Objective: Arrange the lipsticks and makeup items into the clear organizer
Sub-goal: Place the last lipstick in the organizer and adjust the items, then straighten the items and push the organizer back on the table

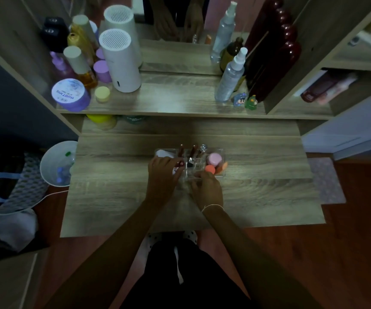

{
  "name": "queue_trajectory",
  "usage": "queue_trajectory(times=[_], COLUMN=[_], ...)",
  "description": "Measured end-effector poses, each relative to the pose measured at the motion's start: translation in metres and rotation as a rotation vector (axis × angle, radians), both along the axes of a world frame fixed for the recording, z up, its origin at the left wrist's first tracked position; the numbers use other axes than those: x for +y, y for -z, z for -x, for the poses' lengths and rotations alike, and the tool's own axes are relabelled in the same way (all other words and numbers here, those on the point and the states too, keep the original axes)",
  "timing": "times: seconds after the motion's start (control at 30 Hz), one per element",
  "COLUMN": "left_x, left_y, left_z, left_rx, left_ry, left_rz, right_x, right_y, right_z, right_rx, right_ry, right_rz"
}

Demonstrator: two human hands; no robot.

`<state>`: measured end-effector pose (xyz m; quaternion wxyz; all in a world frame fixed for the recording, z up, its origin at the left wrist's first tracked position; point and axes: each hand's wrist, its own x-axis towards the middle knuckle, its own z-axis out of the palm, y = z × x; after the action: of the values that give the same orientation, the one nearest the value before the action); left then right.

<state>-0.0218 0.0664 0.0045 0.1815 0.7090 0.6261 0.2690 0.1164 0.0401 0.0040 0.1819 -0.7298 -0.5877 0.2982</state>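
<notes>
The clear organizer (221, 152) sits mid-table on the wooden desk (117, 197). Upright in its back slots stand dark red lipsticks (193, 150) and a clear-capped tube (203, 148). A pink jar (214, 159) and orange sponges (210, 168) fill its right side; something white (163, 154) lies at its left. My left hand (163, 172) rests over the organizer's left part, fingertips pinched on a red lipstick (180, 163). My right hand (206, 188) touches the organizer's front edge beside the orange sponge; whether it grips anything is hidden.
On the shelf behind stand a purple tub (70, 94), a white cylindrical device (122, 61), bottles (81, 65), spray bottles (231, 76), small figurines (244, 100) and a dark red mirror frame (273, 50). A white bin (57, 163) stands left of the desk.
</notes>
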Motion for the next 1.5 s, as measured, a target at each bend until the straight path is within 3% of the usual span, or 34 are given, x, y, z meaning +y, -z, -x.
queue_trajectory(times=[0.23,0.63,0.9,1.5], left_x=[0.01,0.013,0.015,0.017], left_y=[0.001,0.009,0.003,0.005], left_z=[-0.007,-0.003,-0.001,0.001], left_rx=[-0.034,-0.005,0.008,0.009], left_ry=[-0.032,-0.035,-0.033,-0.001], left_rz=[-0.014,0.009,-0.009,-0.012], right_x=[0.006,0.023,0.029,0.031], right_y=[-0.003,-0.013,-0.016,-0.02], right_z=[0.001,0.016,0.017,0.014], right_rx=[0.03,-0.118,-0.225,-0.223], right_ry=[0.053,0.143,0.08,-0.024], right_rz=[-0.049,-0.12,-0.066,-0.06])
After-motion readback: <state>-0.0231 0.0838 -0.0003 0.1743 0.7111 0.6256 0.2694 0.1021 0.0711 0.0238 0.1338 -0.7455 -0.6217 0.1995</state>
